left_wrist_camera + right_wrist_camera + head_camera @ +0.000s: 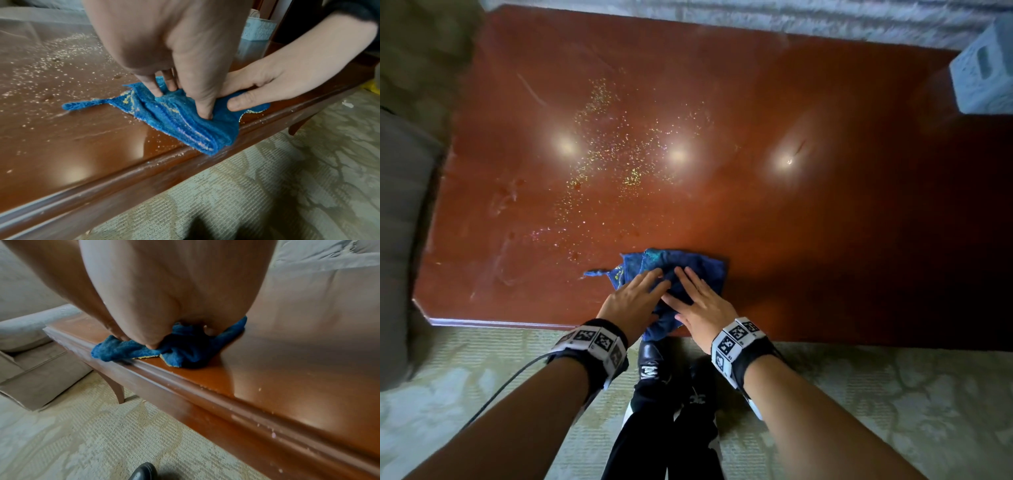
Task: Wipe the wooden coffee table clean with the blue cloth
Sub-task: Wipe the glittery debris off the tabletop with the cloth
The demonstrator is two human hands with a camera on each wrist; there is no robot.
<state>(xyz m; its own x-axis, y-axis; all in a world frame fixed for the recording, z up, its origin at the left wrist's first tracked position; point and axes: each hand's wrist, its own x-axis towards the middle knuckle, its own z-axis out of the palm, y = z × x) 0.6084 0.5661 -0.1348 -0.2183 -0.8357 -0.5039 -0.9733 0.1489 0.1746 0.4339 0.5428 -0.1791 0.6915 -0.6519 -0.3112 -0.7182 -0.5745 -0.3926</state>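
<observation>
Blue cloth point(681, 270) lies bunched and folded on the wooden table point(825, 219), at the near edge, roughly mid-length; one corner overhangs the moulded rim toward the floor. A thin loop tab sticks out flat from the cloth's left side. Left hand point(633, 299) rests on the left half of the cloth, fingers extended and slightly spread; in the left wrist view the fingertips point(156, 92) dig into the folds, pressing down rather than closing around the fabric. Right hand point(700, 301) lies on the right half, fingers straight and flat, thumb point(242, 102) laid along the near side of the cloth; nothing is pinched. The two hands sit just beside each other, fingertips nearly meeting over the cloth's middle. Fine glittery crumbs point(619, 154) are scattered over the table beyond the cloth, densest toward the centre-left, with a few specks along the near rim. Faint smears point(505, 202) show on the left part of the surface. A pale perforated basket point(983, 72) stands at the far right corner. Patterned carpet point(859, 394) below; black shoe point(650, 359) close under the table edge.
</observation>
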